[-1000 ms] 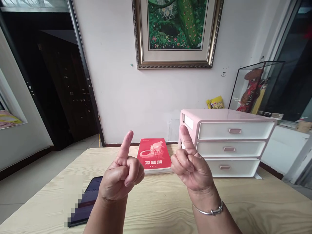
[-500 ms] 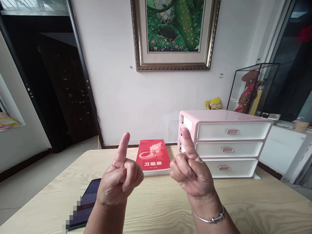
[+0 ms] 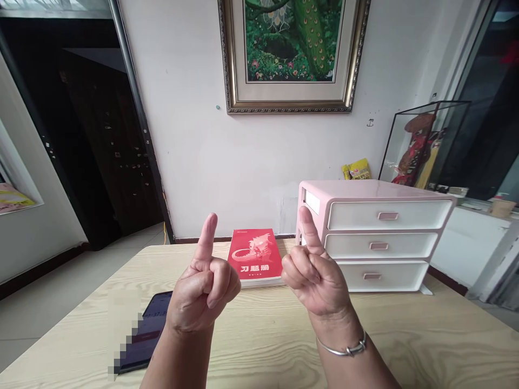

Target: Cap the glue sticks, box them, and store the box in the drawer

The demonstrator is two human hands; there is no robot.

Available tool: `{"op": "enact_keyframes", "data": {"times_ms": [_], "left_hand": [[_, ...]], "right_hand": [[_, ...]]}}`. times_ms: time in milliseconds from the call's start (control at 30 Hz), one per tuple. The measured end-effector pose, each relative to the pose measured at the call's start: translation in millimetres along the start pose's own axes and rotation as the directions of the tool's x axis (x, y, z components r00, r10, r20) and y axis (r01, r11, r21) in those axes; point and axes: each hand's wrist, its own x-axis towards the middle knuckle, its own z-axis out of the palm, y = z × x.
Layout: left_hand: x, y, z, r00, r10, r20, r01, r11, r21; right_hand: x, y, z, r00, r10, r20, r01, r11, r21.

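Note:
Both of my hands are raised above the table, palm side toward me. My left hand [image 3: 203, 297] is closed, with one finger stretched straight up and the others curled in, nothing held. My right hand [image 3: 318, 281] makes the same shape, its raised finger in front of the drawer unit's left side. A silver bangle [image 3: 344, 350] circles the right wrist. Behind and between the hands lies a red book [image 3: 256, 254] with a pale dragon-like figure on its cover. A dark phone [image 3: 148, 335] lies beside my left forearm, partly hidden by it.
On the wooden table [image 3: 259, 340], a pink and white drawer unit [image 3: 381, 246] with three shut drawers stands at the right. A yellow packet [image 3: 359, 169] shows behind it. A framed peacock picture [image 3: 290, 108] hangs on the wall. A dark doorway [image 3: 109, 135] is at left.
The view has tilted slightly, so the table and wall things sit a little higher. Both hands keep their shape and have shifted slightly upward in the picture.

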Motion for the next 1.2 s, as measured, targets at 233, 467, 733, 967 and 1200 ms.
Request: {"op": "enact_keyframes", "data": {"times_ms": [233, 467, 733, 967, 1200], "left_hand": [[0.3, -2.9, 1.6, 0.999, -0.029, -0.018, 0.030, 1.000, 0.008], [0.7, -5.1, 2.5, 0.999, -0.047, -0.022, 0.048, 0.998, 0.034], [1.0, -4.1, 3.1, 0.997, -0.075, -0.024, 0.076, 0.996, 0.046], [3.4, -1.6, 2.9, 0.995, -0.096, 0.020, 0.094, 0.992, 0.078], [4.6, -3.1, 3.4, 0.995, -0.097, 0.023, 0.094, 0.991, 0.092]], "right_hand": [[-1.3, 1.0, 2.2, 1.000, 0.002, 0.019, -0.002, 1.000, -0.012], [0.9, 1.0, -0.4, 0.999, 0.036, -0.038, -0.039, 0.996, -0.077], [0.2, -1.4, 1.9, 0.998, 0.035, -0.043, -0.040, 0.994, -0.103], [2.2, -2.9, 3.1, 0.996, 0.059, -0.069, -0.070, 0.983, -0.172], [2.7, -3.6, 1.9, 0.994, 0.069, -0.081, -0.082, 0.980, -0.180]]}}
